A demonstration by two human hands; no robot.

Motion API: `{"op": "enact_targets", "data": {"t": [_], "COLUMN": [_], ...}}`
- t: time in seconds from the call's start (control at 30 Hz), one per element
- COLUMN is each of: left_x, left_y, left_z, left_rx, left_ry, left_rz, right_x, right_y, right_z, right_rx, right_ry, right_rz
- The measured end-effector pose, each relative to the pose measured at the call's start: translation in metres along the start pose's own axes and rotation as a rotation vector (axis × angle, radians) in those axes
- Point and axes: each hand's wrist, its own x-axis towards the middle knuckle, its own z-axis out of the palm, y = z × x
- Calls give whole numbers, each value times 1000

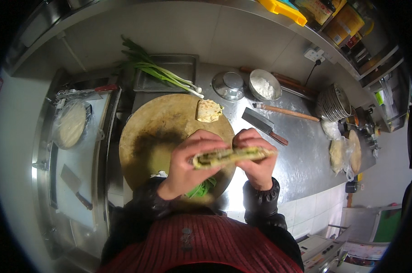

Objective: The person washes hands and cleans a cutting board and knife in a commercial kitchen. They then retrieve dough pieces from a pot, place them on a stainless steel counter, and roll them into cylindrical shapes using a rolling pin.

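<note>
Between both hands, over the right part of a round wooden chopping block, is a filled flatbread piece, its layered green-flecked edge facing up and somewhat blurred. My left hand grips its left end, and my right hand grips the right end. Another filled flatbread piece lies on the block beyond my hands. Green leaves show below my left wrist, partly hidden. A cleaver with a wooden handle rests on the steel counter to the right.
Spring onions lie across a metal tray. Behind the block stand a kitchen scale and a bowl of flour. A rolling pin and stacked bowls are at right; another cleaver and covered dough are at left.
</note>
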Motion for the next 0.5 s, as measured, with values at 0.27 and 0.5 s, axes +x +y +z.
{"op": "enact_targets", "data": {"t": [0.27,0.5], "left_x": [27,24], "left_y": [40,82], "left_z": [1,17], "left_rx": [42,-116], "left_ry": [-72,59], "left_rz": [448,597], "right_x": [25,22], "right_y": [-28,-72], "right_z": [30,49], "right_rx": [176,259], "right_ry": [-161,-288], "right_rz": [-418,-365]}}
